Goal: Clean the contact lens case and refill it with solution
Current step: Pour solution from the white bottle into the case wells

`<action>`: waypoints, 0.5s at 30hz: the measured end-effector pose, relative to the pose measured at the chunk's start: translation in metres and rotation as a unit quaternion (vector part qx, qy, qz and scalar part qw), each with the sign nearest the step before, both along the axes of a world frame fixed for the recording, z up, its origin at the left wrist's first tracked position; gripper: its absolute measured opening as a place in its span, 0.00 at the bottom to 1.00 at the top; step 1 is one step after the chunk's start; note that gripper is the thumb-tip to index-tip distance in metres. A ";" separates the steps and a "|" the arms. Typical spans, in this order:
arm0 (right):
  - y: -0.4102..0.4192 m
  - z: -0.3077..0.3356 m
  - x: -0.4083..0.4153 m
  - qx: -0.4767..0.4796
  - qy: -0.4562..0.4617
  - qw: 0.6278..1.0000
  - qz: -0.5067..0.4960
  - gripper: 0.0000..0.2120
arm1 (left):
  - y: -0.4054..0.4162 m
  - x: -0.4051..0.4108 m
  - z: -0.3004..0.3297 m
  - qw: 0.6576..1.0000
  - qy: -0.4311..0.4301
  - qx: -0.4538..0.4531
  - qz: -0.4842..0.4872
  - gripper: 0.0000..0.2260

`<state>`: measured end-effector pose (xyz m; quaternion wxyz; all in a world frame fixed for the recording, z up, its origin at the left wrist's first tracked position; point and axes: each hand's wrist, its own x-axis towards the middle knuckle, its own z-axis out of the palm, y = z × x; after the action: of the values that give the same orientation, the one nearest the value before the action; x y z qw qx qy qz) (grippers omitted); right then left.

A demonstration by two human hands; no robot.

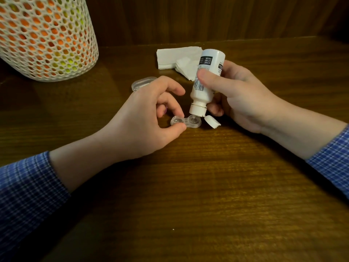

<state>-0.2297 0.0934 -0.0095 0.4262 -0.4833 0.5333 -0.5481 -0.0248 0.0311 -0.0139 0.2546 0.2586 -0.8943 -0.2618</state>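
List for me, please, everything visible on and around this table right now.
lens case: one, clear, table centre, wells open
solution bottle: one, white, inverted over the case's right well, flip cap open
clear lid: one, behind left hand
tissues: a few, white, at the back
mesh basket: one, white, far left
table: one, brown wood
left hand: pinches the case
right hand: grips the bottle

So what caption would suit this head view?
Right hand tips solution bottle into lens case, which left hand pinches.
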 end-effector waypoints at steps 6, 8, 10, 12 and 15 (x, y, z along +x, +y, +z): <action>-0.002 -0.001 -0.004 0.020 -0.029 0.999 -0.003 0.12 | -0.001 0.001 0.001 1.000 0.002 0.010 0.006 0.26; -0.002 -0.002 -0.004 0.021 -0.025 0.999 -0.001 0.13 | 0.000 0.001 0.001 1.000 0.003 0.007 0.007 0.26; -0.002 -0.002 -0.003 0.021 -0.018 1.000 0.001 0.13 | 0.000 0.001 0.001 1.000 0.003 0.007 0.008 0.26; -0.002 -0.001 -0.003 0.021 -0.014 1.000 0.001 0.12 | -0.001 0.001 0.000 1.000 0.003 0.009 0.010 0.26; -0.001 0.000 -0.003 0.024 -0.014 1.000 -0.006 0.11 | -0.001 0.001 0.000 1.000 0.007 0.017 0.014 0.25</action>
<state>-0.2324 0.0920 -0.0097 0.4419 -0.4618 0.5433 -0.5444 -0.0241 0.0298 -0.0137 0.2602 0.2730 -0.8844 -0.2750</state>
